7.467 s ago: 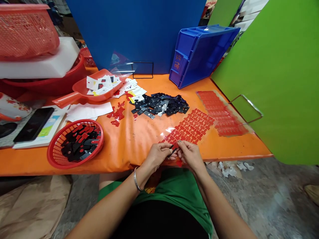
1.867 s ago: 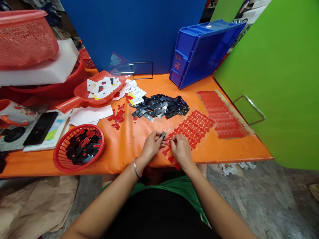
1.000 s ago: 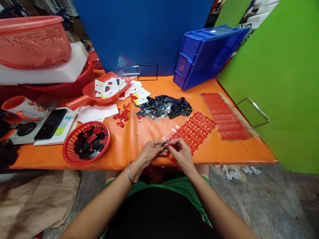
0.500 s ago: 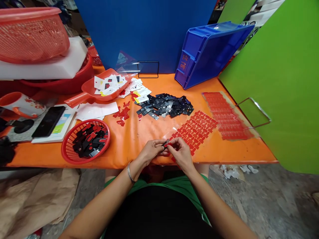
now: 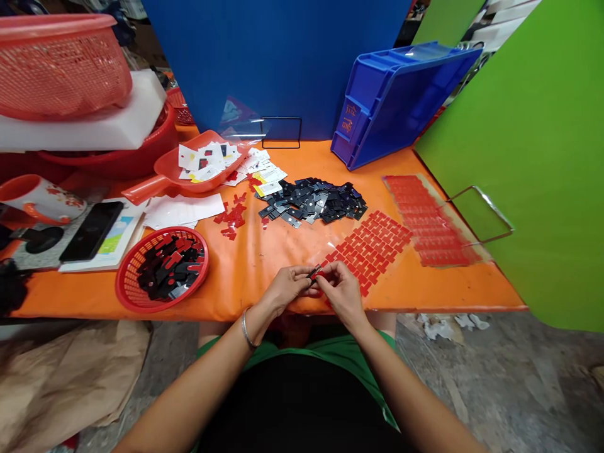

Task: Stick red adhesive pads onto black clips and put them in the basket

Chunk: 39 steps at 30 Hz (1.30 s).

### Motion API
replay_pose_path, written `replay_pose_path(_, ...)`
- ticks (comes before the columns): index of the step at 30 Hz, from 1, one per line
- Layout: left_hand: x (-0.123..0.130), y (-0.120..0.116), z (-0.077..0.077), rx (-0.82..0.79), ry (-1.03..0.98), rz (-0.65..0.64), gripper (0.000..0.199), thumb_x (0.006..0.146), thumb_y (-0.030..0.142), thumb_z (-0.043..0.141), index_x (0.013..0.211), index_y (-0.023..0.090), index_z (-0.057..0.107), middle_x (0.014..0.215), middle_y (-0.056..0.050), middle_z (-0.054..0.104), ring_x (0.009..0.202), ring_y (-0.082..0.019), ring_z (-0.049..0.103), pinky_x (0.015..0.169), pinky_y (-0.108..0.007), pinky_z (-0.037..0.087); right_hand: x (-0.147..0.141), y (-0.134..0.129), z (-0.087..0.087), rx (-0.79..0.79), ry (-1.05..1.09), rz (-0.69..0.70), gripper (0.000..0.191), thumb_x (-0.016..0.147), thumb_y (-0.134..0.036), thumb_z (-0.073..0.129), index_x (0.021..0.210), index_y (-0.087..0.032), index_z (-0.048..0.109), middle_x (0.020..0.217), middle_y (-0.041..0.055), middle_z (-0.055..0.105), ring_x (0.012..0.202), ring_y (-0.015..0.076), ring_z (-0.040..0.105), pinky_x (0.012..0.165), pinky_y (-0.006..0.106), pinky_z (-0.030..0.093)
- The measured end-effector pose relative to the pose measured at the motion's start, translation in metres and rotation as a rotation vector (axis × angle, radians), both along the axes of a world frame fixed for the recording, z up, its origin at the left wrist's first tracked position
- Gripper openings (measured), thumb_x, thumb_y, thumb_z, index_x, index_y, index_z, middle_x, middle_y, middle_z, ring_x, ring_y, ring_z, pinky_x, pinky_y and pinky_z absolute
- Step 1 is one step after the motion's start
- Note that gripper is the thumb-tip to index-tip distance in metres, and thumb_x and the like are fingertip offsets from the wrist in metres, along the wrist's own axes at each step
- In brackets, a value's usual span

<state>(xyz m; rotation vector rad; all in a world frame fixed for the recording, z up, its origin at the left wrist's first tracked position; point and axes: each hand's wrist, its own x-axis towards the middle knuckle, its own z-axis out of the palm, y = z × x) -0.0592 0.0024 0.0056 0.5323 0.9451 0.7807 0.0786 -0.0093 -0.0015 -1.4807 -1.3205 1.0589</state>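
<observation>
A small dark plate (image 5: 313, 275) sits between the two hands, at the near left corner of the sheet of red cut-outs (image 5: 370, 245). The left hand (image 5: 289, 287), left of that sheet, pinches the plate between thumb and fingers; the right hand (image 5: 343, 288), over the sheet's near corner, pinches a red piece (image 5: 320, 272) against it. Fingers cover most of both, so their outlines and how they line up cannot be made out, and the right hand hides the sheet's corner. Both forearms slant inward toward the sheet, fingertips nearly meeting, knuckles bent.
</observation>
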Motion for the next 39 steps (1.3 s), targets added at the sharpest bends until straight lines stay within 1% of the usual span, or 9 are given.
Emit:
replay_pose_path(5,-0.001,0.000,0.000,0.002,-0.010,-0.014,0.021,0.070,0.007,0.063,0.091,0.007,0.064,0.081,-0.008,0.070,0.064,-0.011,0.066,0.068,-0.021,0.053,0.000,0.000,0.000,0.002,-0.020,-0.005,0.010,0.072,-0.026,0.059,0.074,-0.020,0.051,0.065,-0.0028,0.055,0.053,0.0108,0.049,0.048,0.023,0.039)
replay_pose_path(10,0.000,0.000,-0.002,0.010,-0.012,-0.007,0.022,0.069,0.009,0.066,0.090,0.008,0.064,0.082,-0.008,0.070,0.070,-0.013,0.066,0.070,-0.022,0.053,0.000,-0.001,0.000,0.003,-0.039,-0.011,0.010,0.072,-0.027,0.059,0.074,-0.021,0.052,0.066,-0.0021,0.056,0.053,0.0112,0.049,0.048,0.023,0.040)
replay_pose_path(14,0.000,0.000,-0.001,0.013,-0.008,-0.011,0.022,0.068,0.010,0.068,0.090,0.008,0.065,0.081,-0.008,0.070,0.071,-0.013,0.066,0.071,-0.023,0.053,-0.001,-0.002,-0.001,0.002,-0.042,-0.015,0.010,0.072,-0.027,0.059,0.075,-0.021,0.052,0.066,-0.0020,0.057,0.053,0.0116,0.050,0.048,0.024,0.040)
replay_pose_path(18,0.000,-0.001,0.000,0.013,-0.001,-0.007,0.023,0.067,0.012,0.070,0.090,0.008,0.065,0.083,-0.008,0.070,0.069,-0.013,0.066,0.071,-0.023,0.053,0.000,-0.003,-0.003,0.002,-0.047,-0.017,0.009,0.073,-0.026,0.059,0.075,-0.021,0.051,0.067,-0.0020,0.057,0.054,0.0118,0.051,0.049,0.024,0.040)
replay_pose_path(21,0.001,-0.001,-0.001,0.009,0.009,0.009,0.023,0.068,0.010,0.069,0.090,0.007,0.064,0.082,-0.008,0.070,0.067,-0.013,0.066,0.069,-0.023,0.053,0.000,-0.002,-0.005,0.009,-0.047,-0.021,0.009,0.073,-0.026,0.059,0.075,-0.021,0.051,0.067,-0.0024,0.056,0.054,0.0116,0.051,0.049,0.024,0.040)
replay_pose_path(28,0.007,-0.001,0.000,-0.005,0.066,0.044,0.023,0.070,0.006,0.066,0.093,0.006,0.064,0.072,-0.007,0.070,0.063,-0.014,0.067,0.065,-0.022,0.054,-0.001,-0.002,-0.002,0.015,-0.043,-0.028,0.012,0.072,-0.029,0.060,0.075,-0.021,0.051,0.066,-0.0017,0.056,0.054,0.0116,0.050,0.048,0.023,0.040)
replay_pose_path(32,0.008,-0.002,0.001,0.000,0.091,0.056,0.020,0.072,0.005,0.063,0.091,0.006,0.064,0.069,-0.006,0.069,0.061,-0.013,0.066,0.064,-0.022,0.054,-0.002,-0.002,-0.001,0.018,-0.050,-0.026,0.012,0.072,-0.028,0.060,0.076,-0.021,0.051,0.066,-0.0018,0.056,0.053,0.0112,0.049,0.048,0.023,0.040)
replay_pose_path(39,0.010,-0.003,0.002,0.019,0.120,0.073,0.014,0.073,0.007,0.064,0.087,0.007,0.064,0.068,-0.006,0.069,0.058,-0.013,0.066,0.062,-0.023,0.054,-0.003,-0.003,-0.001,0.033,-0.066,-0.034,0.012,0.072,-0.029,0.060,0.075,-0.021,0.051,0.066,-0.0018,0.056,0.053,0.0112,0.048,0.048,0.023,0.040)
